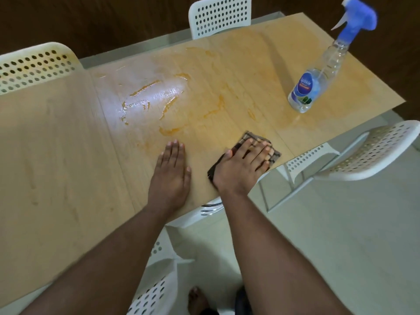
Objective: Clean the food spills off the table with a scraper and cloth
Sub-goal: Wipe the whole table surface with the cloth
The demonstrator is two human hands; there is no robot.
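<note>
- Right hand flat, fingers spread, pressing the checked cloth at the table's near edge.
- Left hand flat beside it, fingers together.
- Orange spill lies beyond; spray bottle far right.

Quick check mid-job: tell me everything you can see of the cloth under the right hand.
The cloth is a dark brown checked fabric with lighter lines, folded into a small pad. It lies flat on the wooden table near the table's near edge, at the edge of the orange spill. The right hand presses on it with spread, straight fingers, covering most of it. Its corners show around the hand.
</note>
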